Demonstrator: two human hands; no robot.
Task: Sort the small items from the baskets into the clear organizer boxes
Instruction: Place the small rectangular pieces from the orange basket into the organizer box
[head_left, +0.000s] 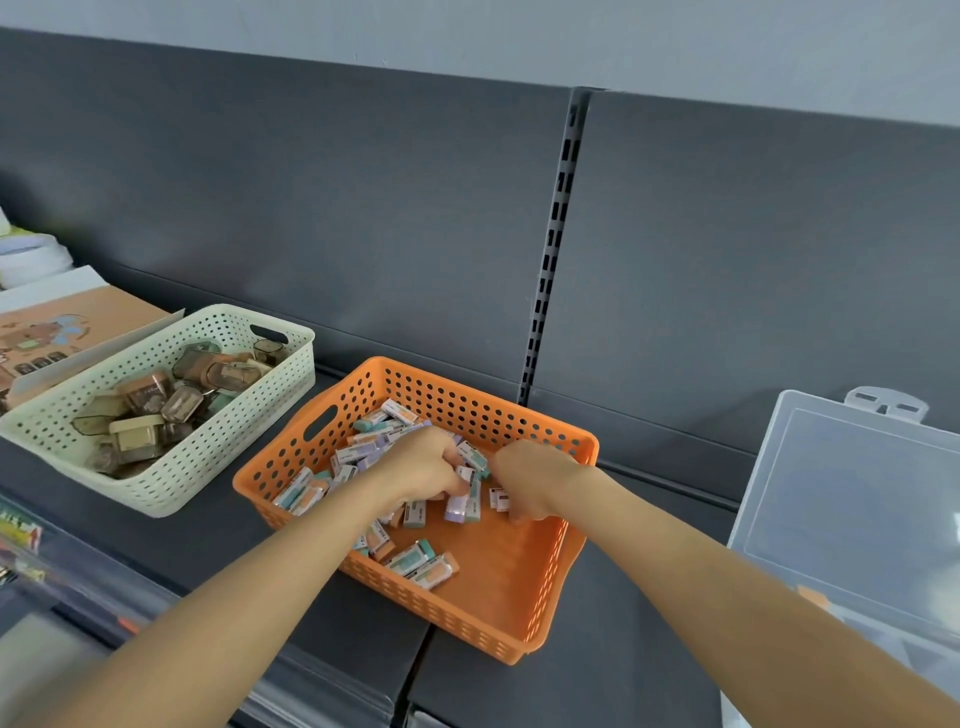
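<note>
Left grip (421, 462): curled round erasers (434, 570), orange basket (498, 587), centre.
Right grip (530, 478): curled, contents hidden, cannot tell.
Progress: early, I judge; both baskets stocked.
White basket (171, 488): left, full.
Box (852, 493): right, fill unclear.

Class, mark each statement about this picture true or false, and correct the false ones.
1. The left hand and right hand are both in the orange basket. True.
2. The cream basket is empty. False: it holds small brown and green items.
3. The cream basket stands left of the orange basket. True.
4. The clear organizer box sits between the two baskets. False: it is to the right of the orange basket.
5. The left hand's fingers curl round erasers. True.
</note>
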